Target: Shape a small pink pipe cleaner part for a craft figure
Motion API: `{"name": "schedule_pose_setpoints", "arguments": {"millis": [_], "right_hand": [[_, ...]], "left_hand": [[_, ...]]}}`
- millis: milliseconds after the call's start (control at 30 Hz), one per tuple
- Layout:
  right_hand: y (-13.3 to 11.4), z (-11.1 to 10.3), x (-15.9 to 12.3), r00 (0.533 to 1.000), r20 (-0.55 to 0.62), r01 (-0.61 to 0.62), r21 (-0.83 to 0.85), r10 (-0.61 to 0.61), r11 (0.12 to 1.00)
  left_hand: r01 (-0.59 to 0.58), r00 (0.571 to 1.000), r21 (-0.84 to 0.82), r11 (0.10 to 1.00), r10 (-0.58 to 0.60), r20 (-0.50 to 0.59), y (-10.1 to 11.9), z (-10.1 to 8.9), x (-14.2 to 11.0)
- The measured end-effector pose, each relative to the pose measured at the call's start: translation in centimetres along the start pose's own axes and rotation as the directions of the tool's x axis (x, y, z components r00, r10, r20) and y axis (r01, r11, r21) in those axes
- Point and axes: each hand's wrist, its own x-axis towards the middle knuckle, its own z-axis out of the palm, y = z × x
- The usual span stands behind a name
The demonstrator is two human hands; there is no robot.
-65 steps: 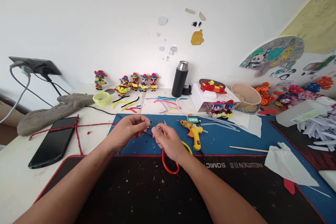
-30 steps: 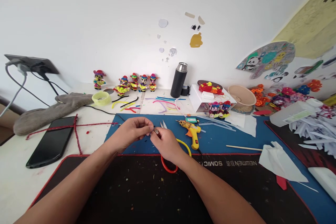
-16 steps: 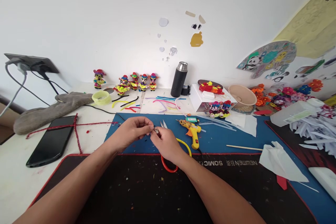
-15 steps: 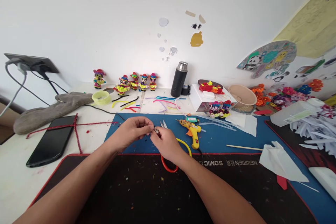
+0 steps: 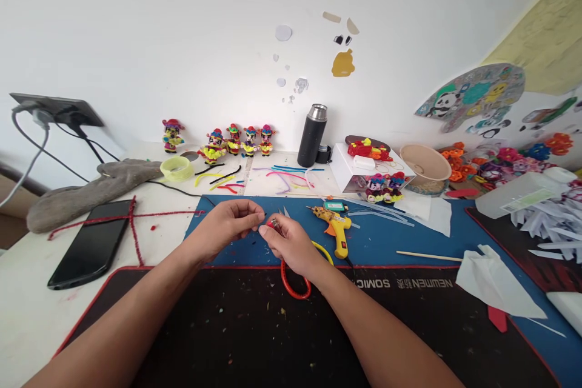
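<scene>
My left hand (image 5: pixel 234 224) is closed in a pinch, with the tip of a small black piece (image 5: pixel 265 214), perhaps pipe cleaner, showing at its fingertips. Just to the right, my right hand (image 5: pixel 293 245) is wrapped round a small red lighter (image 5: pixel 274 224) with a metal top. No flame is visible. A narrow gap separates the two hands. Beneath my right hand lie scissors with one red handle loop (image 5: pixel 295 297) and one yellow. Their blade tips show beyond my knuckles; their middle is hidden.
A yellow hot glue gun (image 5: pixel 339 233) lies on the blue mat (image 5: pixel 377 248), right of my hands. Several pipe-cleaner figures (image 5: pixel 213 148) stand along the wall near a black flask (image 5: pixel 311 136). A phone (image 5: pixel 93 248) is at left, with red pipe cleaners across it.
My hands were together at the fingertips about a second ago and are now slightly apart. More of the lighter's red body shows. The view has shifted a little.
</scene>
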Motion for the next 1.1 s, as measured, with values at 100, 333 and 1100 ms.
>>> {"name": "schedule_pose_setpoints", "arguments": {"millis": [100,333,1100], "right_hand": [[-0.03,-0.04,0.17,0.998,-0.056,0.009,0.047,-0.007,0.999],[-0.63,-0.45,0.5,0.986,-0.164,0.027,0.168,0.001,0.985],[-0.59,-0.46,0.28,0.983,-0.177,0.039,0.002,-0.038,0.999]], "left_hand": [[0.004,1.0,0.006,1.0,-0.004,-0.001,0.03,-0.04,0.03],[-0.004,1.0,0.09,0.996,0.002,0.011,-0.06,-0.01,0.0],[0.024,0.997,0.093,0.995,-0.03,0.066,-0.04,0.17,0.07]]}}
